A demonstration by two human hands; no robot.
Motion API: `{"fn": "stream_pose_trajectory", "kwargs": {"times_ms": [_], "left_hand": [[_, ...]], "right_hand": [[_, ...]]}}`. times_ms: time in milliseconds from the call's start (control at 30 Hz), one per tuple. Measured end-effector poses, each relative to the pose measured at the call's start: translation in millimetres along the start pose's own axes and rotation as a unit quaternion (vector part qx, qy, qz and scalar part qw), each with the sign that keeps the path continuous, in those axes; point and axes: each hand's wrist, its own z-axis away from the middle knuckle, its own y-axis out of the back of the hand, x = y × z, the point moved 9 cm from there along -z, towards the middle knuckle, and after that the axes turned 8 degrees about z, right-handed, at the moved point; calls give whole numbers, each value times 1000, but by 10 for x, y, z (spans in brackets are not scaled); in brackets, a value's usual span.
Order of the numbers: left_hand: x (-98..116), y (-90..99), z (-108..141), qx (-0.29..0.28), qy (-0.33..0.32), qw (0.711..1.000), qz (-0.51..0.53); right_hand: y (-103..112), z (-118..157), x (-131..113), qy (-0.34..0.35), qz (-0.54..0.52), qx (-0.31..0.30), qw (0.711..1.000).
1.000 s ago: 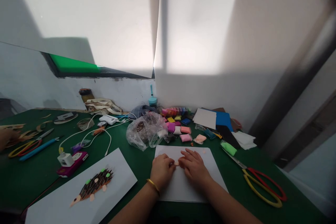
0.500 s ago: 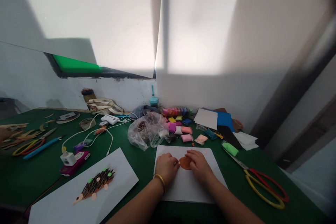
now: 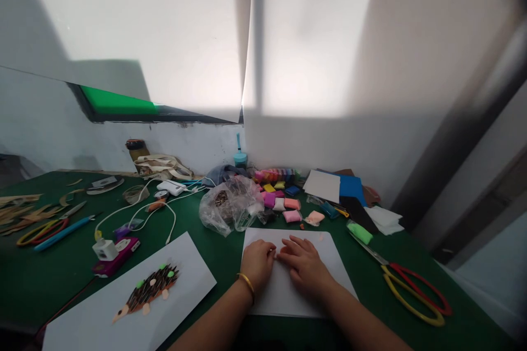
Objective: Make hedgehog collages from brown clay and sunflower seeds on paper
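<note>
The left hand (image 3: 258, 264) and right hand (image 3: 308, 271) rest over a white sheet (image 3: 288, 303) lying flat on the green table (image 3: 228, 279). The left hand is curled, its thumb and fingertips drawn together; whether a small piece is pinched there I cannot tell. The right hand is open, palm down, its fingers loosely spread and their tips near the left hand's; anything beneath it is hidden. A gold bracelet (image 3: 246, 285) circles the left wrist.

Left of the sheet, a slanted paper (image 3: 173, 315) bears a hedgehog (image 3: 150, 288) with dark spines and green and pale dots. Beyond the sheet sit a clear plastic bag (image 3: 230, 205) and colored packets (image 3: 292, 216). To the right, red-and-yellow-handled scissors (image 3: 385, 264) lie with their blades by a green packet (image 3: 359, 232)
</note>
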Motion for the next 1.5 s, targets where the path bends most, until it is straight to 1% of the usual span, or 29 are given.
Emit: {"fn": "stream_pose_trajectory", "kwargs": {"times_ms": [100,267,367,467,567,600,667,733,767,833,900,967,1033,1133,1233,1300,1367,1433,1500], "left_hand": [[10,-4,19,-2,6,1000,3],[6,49,15,27,17,999,29],[-5,60,11,29,31,999,34],[-10,58,11,23,34,999,26],[-26,39,-15,3,31,999,8],[-32,24,-35,-9,30,1000,0],[-43,-1,-89,-33,28,999,-17],[-64,-17,-151,-48,38,998,-31],[-80,-17,-180,-49,49,997,-35],[-117,-16,-222,-43,73,996,-41],[-129,-16,-239,-31,80,995,-41],[-125,-21,-235,-23,75,996,-36],[-131,-16,-219,-15,72,997,-23],[-186,23,-196,3,84,996,10],[-287,68,-196,24,106,992,61],[-343,94,-215,43,111,987,112],[-345,132,-242,70,95,977,179],[-281,166,-262,93,66,961,253],[-157,151,-268,87,39,941,324]], "right_hand": [[0,5,-46,3,15,-14,1000],[-16,-11,-67,10,23,-10,1000],[-56,-6,-86,16,24,-8,1000],[-9,1,-63,10,14,21,1000],[191,-60,84,-27,1,78,997],[267,-115,148,-38,6,89,995],[395,-298,273,-53,41,94,993],[461,-557,390,-65,97,78,990],[456,-699,449,-74,125,60,988],[425,-969,501,-67,137,47,987],[338,-1180,516,-57,142,33,988],[233,-1312,502,-49,142,23,988],[157,-1377,480,-45,135,20,990],[142,-1406,476,-53,112,32,992],[228,-1381,529,-77,75,56,993],[299,-1311,569,-96,38,72,992],[337,-1180,567,-107,-7,77,991],[338,-987,498,-102,-59,70,991],[324,-757,388,-87,-120,61,987]]}}
